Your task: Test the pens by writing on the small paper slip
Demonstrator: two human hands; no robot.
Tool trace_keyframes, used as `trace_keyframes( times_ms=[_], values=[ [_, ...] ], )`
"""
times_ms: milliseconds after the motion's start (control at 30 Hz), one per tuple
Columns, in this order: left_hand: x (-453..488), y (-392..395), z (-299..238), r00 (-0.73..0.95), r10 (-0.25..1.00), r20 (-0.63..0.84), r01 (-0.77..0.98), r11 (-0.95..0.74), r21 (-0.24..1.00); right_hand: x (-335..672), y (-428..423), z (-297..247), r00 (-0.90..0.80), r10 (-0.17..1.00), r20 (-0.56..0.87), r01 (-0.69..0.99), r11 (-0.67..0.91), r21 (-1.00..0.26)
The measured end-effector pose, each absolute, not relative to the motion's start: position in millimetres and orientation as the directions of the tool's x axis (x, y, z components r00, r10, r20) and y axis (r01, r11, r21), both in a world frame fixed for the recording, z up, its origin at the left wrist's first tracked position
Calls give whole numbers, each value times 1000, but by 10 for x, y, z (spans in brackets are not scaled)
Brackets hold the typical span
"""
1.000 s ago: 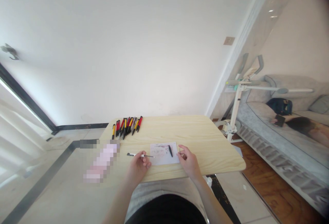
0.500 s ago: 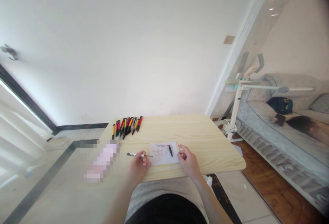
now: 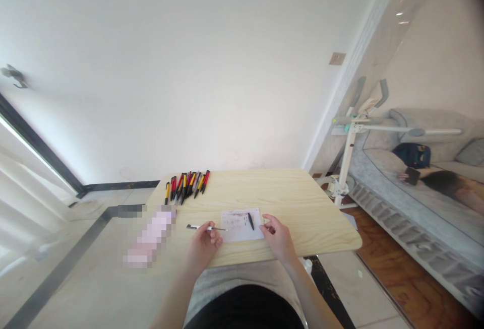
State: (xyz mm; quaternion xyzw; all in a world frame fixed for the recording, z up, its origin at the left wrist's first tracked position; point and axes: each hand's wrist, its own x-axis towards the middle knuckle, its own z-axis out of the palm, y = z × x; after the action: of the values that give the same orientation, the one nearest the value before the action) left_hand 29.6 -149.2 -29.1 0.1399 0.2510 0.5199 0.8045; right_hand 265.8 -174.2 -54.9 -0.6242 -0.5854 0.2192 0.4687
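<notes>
At a pale wooden table [image 3: 302,208], the left hand [image 3: 204,243] pinches a thin refill [image 3: 206,227], dark end toward 9 o'clock. The right hand [image 3: 278,236] curls at the 3 o'clock edge of the paper [image 3: 238,232]; whether it grips anything is too small to tell. A black pen piece [image 3: 250,221] lies on the paper. Bunched pens [image 3: 187,185] sit at 11 o'clock. A pixelated patch [image 3: 149,238] hides something at 9.

At a pale wooden table [image 3: 302,203], a person's left hand [image 3: 204,244] pinches a thin pen [image 3: 200,227] level beside a scribbled paper slip [image 3: 236,232]; the right hand [image 3: 279,238] rests at the slip's far edge; a black pen part [image 3: 250,221] lies on the slip; red and yellow pens [image 3: 187,185] lie bunched at the far corner.
</notes>
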Motion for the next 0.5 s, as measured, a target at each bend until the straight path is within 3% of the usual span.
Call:
trace_keyframes(
  times_ms=[500],
  values=[
    [300, -1490, -289, 327, 908, -262, -761, 418, 496, 2647, -1748, -513, 223, 940, 259, 546, 99, -832]
  ],
)
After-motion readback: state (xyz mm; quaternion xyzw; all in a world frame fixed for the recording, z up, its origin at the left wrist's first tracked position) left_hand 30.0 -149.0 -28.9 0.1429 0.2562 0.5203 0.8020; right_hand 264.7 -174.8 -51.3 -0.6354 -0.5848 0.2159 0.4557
